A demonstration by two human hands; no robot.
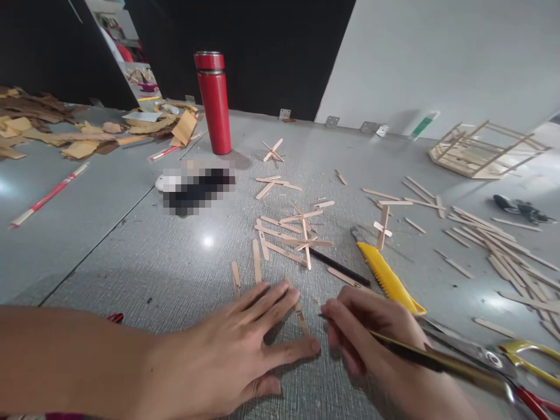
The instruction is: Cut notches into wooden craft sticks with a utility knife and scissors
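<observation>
My left hand [238,347] lies flat on the grey tabletop with its fingers spread, pressing down a thin wooden stick [298,309] that pokes out between the fingers. My right hand [371,338] is closed round a black and yellow pencil [433,360], whose tip points at that stick near my left index fingertip. Several flat wooden sticks [286,230] lie scattered just beyond both hands. A black pencil [339,267] rests among them.
A yellow utility knife [387,279] lies right of the sticks, with scissors [525,361] at the lower right. A red flask [214,102] stands at the back. A stick frame [481,149] sits far right, more sticks [503,245] beside it. Cardboard scraps [65,131] pile up far left.
</observation>
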